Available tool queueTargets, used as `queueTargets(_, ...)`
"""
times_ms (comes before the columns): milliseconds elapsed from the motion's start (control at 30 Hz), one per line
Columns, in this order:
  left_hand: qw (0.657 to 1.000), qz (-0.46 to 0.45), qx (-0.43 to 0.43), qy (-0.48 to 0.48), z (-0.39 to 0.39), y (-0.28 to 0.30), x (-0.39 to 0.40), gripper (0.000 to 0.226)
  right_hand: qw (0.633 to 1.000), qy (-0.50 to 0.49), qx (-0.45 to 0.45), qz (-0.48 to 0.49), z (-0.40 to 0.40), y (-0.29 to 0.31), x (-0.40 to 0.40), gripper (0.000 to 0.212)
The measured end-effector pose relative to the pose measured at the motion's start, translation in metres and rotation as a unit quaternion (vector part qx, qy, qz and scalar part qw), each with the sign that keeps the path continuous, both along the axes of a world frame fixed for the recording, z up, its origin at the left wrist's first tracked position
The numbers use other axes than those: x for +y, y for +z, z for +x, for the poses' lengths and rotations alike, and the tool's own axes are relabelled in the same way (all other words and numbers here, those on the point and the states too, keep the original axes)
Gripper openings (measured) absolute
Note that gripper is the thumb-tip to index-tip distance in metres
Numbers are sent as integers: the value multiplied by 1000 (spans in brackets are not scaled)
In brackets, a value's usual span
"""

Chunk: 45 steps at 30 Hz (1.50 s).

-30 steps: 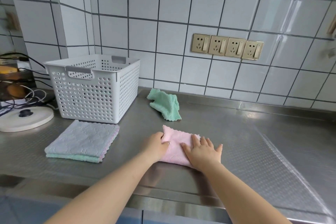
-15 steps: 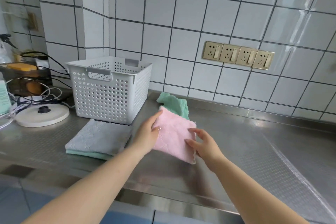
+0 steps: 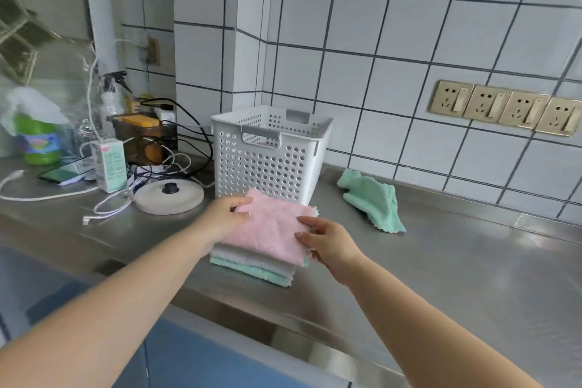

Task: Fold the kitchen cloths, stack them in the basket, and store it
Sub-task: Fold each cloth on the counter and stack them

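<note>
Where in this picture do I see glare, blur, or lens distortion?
Head view: glare streaks the steel counter at right; the tile wall lines bend and lean, a wide-angle effect; the green bottle at far left is blurred; the pink cloth and white basket are fairly sharp.

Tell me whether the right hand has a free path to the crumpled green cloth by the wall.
Probably yes: only bare steel counter lies between the right hand and the crumpled green cloth.
</note>
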State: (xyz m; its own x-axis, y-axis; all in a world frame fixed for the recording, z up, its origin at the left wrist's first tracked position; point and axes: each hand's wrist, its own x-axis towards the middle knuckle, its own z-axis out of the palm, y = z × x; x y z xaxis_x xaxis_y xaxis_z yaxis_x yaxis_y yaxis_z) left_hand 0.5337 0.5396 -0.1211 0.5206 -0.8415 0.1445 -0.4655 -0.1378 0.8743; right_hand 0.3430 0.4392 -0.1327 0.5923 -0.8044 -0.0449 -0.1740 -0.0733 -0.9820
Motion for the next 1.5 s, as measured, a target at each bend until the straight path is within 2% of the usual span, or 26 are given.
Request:
queueTargets(200, 1000, 26, -1, 9, 18, -13, -1, 45, 1000, 5, 29, 1, 20, -11, -8, 42)
queueTargets(367, 997, 72, -25, 3, 22, -21, -5, 44, 996, 14, 87, -21, 20, -13, -5, 41)
queueTargets(400, 995, 87, -45, 2, 22, -21, -5, 40, 993, 11, 104, -47, 21, -14, -3, 41)
queueTargets(467, 984, 112, -138, 10, 21, -19, -7, 31, 979, -23, 143, -143, 23, -18, -6, 40)
queueTargets(567, 962, 71, -262, 31, 12, -13, -13, 41, 946, -71, 180, -260, 31, -17, -11, 38)
queueTargets(667, 937, 41, -344, -46, -5, -9, -21, 42, 909, -24, 238, -341, 44, -9, -3, 40)
queueTargets(767, 901, 135, -398, -107, -14, -13, -27, 45, 872, 46, 308, -379, 55, -11, 9, 40)
queueTargets(867, 871, 252, -407, -109, -9, -21, -30, 53, 856, 80, 354, -369, 53, -23, 11, 44)
queueTargets(967, 879, 292, -365, -90, -1, -29, -35, 62, 848, 75, 390, -351, 48, -28, 5, 55)
queueTargets(1133, 905, 286, -308, -70, 3, -35, -39, 69, 852, 53, 409, -322, 45, -32, -1, 71)
queueTargets(1267, 903, 283, -317, -60, 1, -30, -34, 68, 862, 50, 386, -325, 41, -32, -1, 72)
queueTargets(1367, 910, 188, -367, -31, -12, -19, -26, 54, 872, 13, 350, -342, 21, -29, -9, 71)
queueTargets(1500, 950, 84, -295, -54, -50, -3, -41, 38, 869, -55, 370, -323, -26, -30, -39, 64)
